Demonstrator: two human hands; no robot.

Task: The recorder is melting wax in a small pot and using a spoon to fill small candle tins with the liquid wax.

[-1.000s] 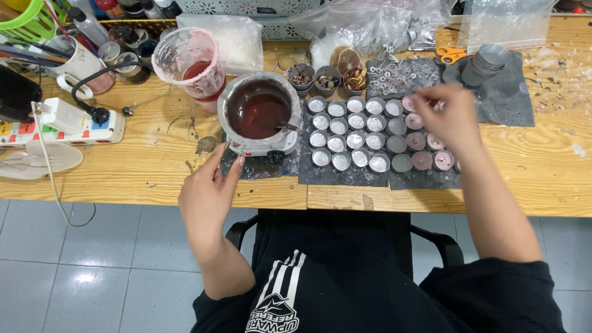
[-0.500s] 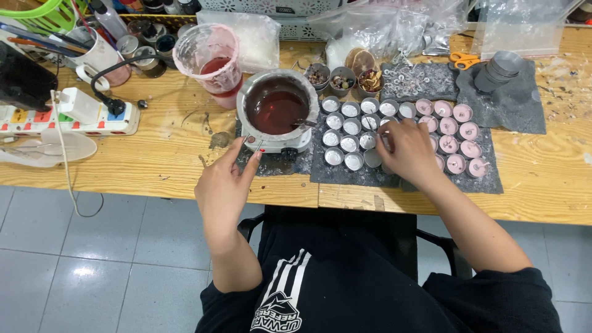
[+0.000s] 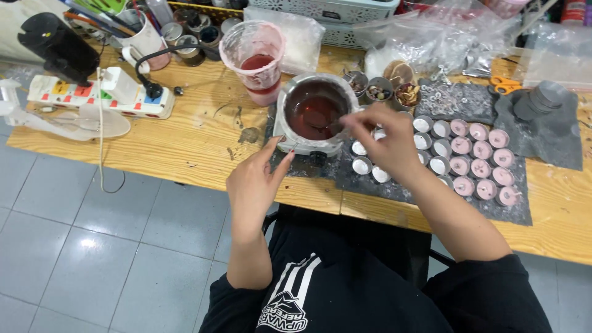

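A small metal melting pot (image 3: pixel 288 92) full of dark red liquid wax stands on a dark mat near the table's front edge. My right hand (image 3: pixel 385 143) reaches over it from the right, its fingers pinched on the handle of a spoon (image 3: pixel 322 121) that lies in the wax. My left hand (image 3: pixel 256 182) is in front of the pot with its fingers spread, its fingertips touching the pot's base. Right of the pot, rows of small round tins (image 3: pixel 459 165) sit on the mat (image 3: pixel 524 213); the right-hand ones hold pink wax, the nearer ones look white.
A plastic cup (image 3: pixel 254 58) with red wax stands behind the pot. A power strip (image 3: pixel 105 98), a mug (image 3: pixel 143 41) and jars are at the left. Orange scissors (image 3: pixel 505 84), stacked grey discs (image 3: pixel 542 102) and plastic bags (image 3: pixel 431 43) lie at the back right.
My right hand has moved left from the tins to the pot and closed on the spoon handle. My left hand stays at the pot's base.
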